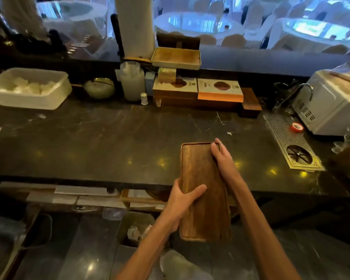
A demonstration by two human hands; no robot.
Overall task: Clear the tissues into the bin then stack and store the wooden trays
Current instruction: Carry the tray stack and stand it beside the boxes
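**Both hands hold a wooden tray over the counter's near edge**

We see a long wooden tray (202, 190) held lengthwise, pointing away from the person. Its far end lies over the dark marble counter (109, 138) and its near end hangs out past the counter's front edge, above the floor. We cannot tell whether it is a single tray or a stack.

The left hand (182, 201) is closed around the tray's left rim near the middle, thumb laid across the top face and fingers tucked underneath. The right hand (220, 156) is closed on the far right corner, with its fingers (215, 147) curled over the rim.

Down and to the left of the left hand, under the counter, stands a bin (135, 229) with crumpled tissues (137, 232) inside. Beyond the right hand, at the back of the counter, another wooden tray (176, 57) sits on top of boxes (198, 89). Off to the right of the right hand, a metal drain grate (287, 138) is set into the counter, with a red roll of tape (297, 127) lying on it.
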